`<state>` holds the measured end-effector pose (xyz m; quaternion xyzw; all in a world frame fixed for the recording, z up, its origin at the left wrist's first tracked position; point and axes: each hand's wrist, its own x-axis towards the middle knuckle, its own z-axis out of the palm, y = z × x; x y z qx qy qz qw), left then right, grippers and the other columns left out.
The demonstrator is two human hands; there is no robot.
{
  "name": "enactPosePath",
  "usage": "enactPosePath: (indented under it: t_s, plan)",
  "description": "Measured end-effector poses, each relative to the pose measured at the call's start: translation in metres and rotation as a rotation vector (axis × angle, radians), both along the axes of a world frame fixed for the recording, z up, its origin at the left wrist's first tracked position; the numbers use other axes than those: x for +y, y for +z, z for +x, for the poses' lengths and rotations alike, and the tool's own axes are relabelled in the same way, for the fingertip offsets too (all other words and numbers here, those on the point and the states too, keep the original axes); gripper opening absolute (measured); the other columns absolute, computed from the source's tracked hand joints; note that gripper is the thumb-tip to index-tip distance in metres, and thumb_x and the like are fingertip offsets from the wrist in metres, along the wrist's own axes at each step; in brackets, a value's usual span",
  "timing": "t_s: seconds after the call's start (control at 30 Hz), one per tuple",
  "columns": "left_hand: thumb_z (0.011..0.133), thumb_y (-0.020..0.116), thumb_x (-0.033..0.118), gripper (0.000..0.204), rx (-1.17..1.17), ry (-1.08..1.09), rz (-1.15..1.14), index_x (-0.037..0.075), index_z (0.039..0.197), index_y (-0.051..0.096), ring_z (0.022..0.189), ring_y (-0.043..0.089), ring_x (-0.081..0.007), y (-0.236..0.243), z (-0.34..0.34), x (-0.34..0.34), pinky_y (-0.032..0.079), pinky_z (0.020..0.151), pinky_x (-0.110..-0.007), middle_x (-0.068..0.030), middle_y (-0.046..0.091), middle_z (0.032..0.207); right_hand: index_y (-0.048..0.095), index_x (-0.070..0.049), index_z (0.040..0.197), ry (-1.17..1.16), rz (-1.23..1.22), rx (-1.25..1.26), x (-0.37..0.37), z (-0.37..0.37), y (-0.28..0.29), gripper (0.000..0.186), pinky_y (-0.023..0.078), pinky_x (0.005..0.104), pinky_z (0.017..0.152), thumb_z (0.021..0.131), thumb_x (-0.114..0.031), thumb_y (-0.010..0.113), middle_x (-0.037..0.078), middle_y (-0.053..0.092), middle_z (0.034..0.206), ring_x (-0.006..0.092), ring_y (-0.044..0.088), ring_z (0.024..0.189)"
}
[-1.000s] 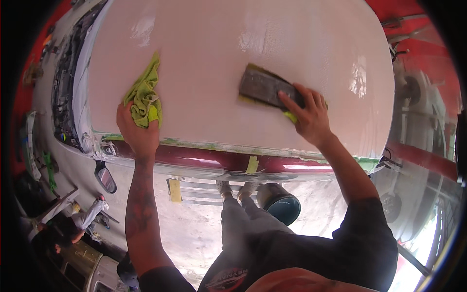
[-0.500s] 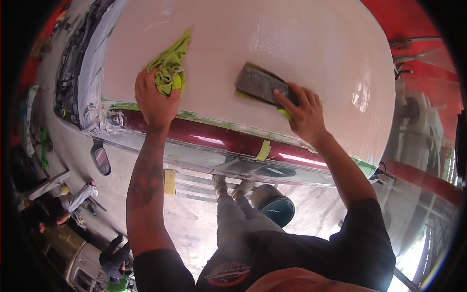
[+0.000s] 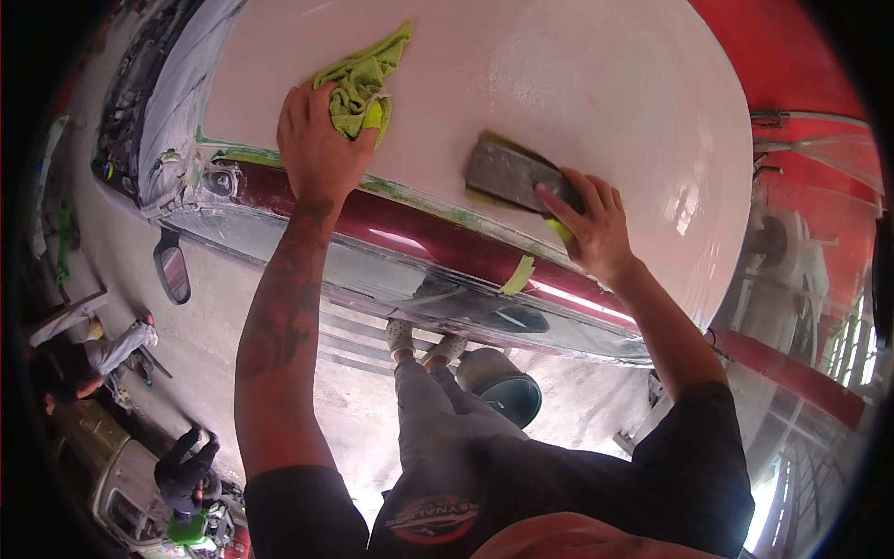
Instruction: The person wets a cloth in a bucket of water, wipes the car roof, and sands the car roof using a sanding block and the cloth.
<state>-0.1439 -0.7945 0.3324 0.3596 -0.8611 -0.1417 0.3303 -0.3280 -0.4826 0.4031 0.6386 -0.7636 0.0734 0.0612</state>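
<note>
A pale, primer-coloured vehicle roof (image 3: 447, 56) spreads out before me, wet and shiny in places. My left hand (image 3: 321, 140), fingers curled, grips a crumpled yellow-green cloth (image 3: 358, 84) against the roof's left part, close to its near edge. Further right, my right hand (image 3: 599, 228) holds a flat, dark grey sanding block (image 3: 514, 172) by its right end, thumb on top and fingers along the far side. The block lies against the roof, its edges slightly blurred. Whatever is under it is mostly hidden.
Dark red trim with a strip of yellow-green tape (image 3: 518, 276) runs along the roof's near edge. A side mirror (image 3: 172, 267) juts out at left. My feet rest on a slatted platform (image 3: 354, 349) beside a dark bucket (image 3: 507, 396). Two people are at lower left.
The view has tilted slightly. My left hand and the cloth have shifted right along the roof. The sanding block in my right hand has come nearer to the roof's near edge.
</note>
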Motion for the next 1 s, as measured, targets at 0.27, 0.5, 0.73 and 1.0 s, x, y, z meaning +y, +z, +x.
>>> enactPosePath:
  t_s: [0.27, 0.5, 0.73, 1.0]
  plan:
    - [0.072, 0.077, 0.032, 0.063, 0.024, -0.029, -0.020, 0.009, 0.127, 0.056, 0.131, 0.043, -0.0376, -0.001, 0.004, -0.003, 0.036, 0.108, -0.051, -0.0162, 0.051, 0.134, 0.058, -0.027, 0.137, -0.083, -0.065, 0.045, -0.077, -0.016, -0.004, 0.059, 0.046, 0.0470, 0.094, 0.082, -0.009, 0.068, 0.015, 0.055, 0.131, 0.0345, 0.055, 0.112]
    - [0.073, 0.075, 0.036, 0.065, -0.026, 0.009, -0.030, 0.010, 0.129, 0.055, 0.132, 0.041, -0.0356, -0.010, 0.002, -0.004, 0.035, 0.109, -0.050, -0.0136, 0.049, 0.137, 0.064, -0.028, 0.131, 0.025, -0.060, -0.044, 0.041, 0.003, 0.012, 0.060, 0.044, 0.0476, 0.091, 0.075, -0.009, 0.073, 0.015, 0.053, 0.133, 0.0355, 0.054, 0.110]
    - [0.069, 0.078, 0.021, 0.065, -0.013, 0.002, 0.000, 0.002, 0.125, 0.050, 0.129, 0.041, -0.0421, 0.004, 0.005, 0.001, 0.033, 0.112, -0.049, -0.0228, 0.048, 0.132, 0.060, -0.032, 0.134, 0.046, 0.035, -0.043, -0.045, 0.031, -0.018, 0.075, 0.044, 0.0467, 0.086, 0.065, -0.004, 0.071, 0.013, 0.051, 0.133, 0.0338, 0.053, 0.107]
    - [0.068, 0.077, 0.020, 0.063, -0.001, 0.009, 0.015, 0.003, 0.122, 0.051, 0.125, 0.043, -0.0427, 0.014, 0.002, 0.006, 0.035, 0.108, -0.050, -0.0224, 0.049, 0.128, 0.067, -0.027, 0.128, 0.031, -0.013, -0.048, 0.024, 0.026, 0.009, 0.070, 0.045, 0.0458, 0.088, 0.063, -0.003, 0.073, 0.015, 0.054, 0.129, 0.0339, 0.054, 0.104]
